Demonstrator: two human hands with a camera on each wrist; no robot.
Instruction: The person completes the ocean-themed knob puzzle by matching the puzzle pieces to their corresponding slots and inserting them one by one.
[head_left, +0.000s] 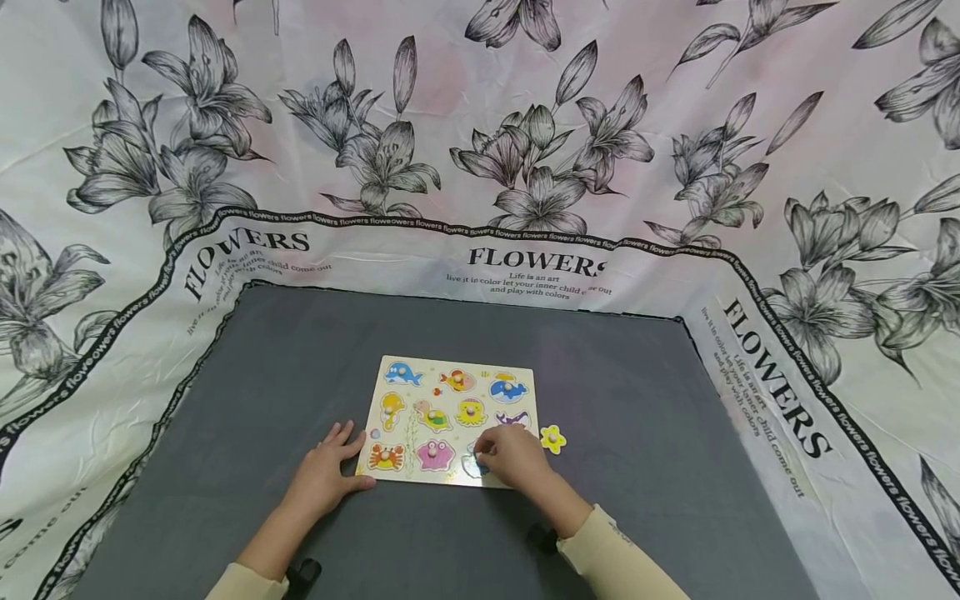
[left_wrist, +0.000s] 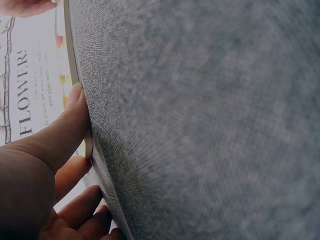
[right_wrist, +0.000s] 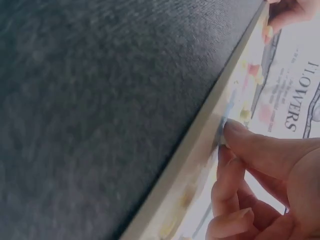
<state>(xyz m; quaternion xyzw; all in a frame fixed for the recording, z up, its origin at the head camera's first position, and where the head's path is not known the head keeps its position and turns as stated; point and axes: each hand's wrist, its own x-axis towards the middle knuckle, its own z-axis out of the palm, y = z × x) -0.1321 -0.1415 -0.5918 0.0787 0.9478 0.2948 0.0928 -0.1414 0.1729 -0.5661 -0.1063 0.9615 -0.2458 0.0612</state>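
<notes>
A wooden knob puzzle board with sea-animal pieces lies on the grey cloth. My left hand rests at its lower left corner, with the thumb on the near edge and the fingers spread along the left side. Over the lower right of the board, my right hand pinches a bluish puzzle piece between thumb and index finger; the hand partly hides this piece. A yellow star-shaped piece lies just off the board's right edge. Near the left hand are a crab piece and a pink piece.
Grey cloth covers the table around the board. A white, flower-printed border with lettering surrounds it at the back and sides. Dark straps show at the wrists.
</notes>
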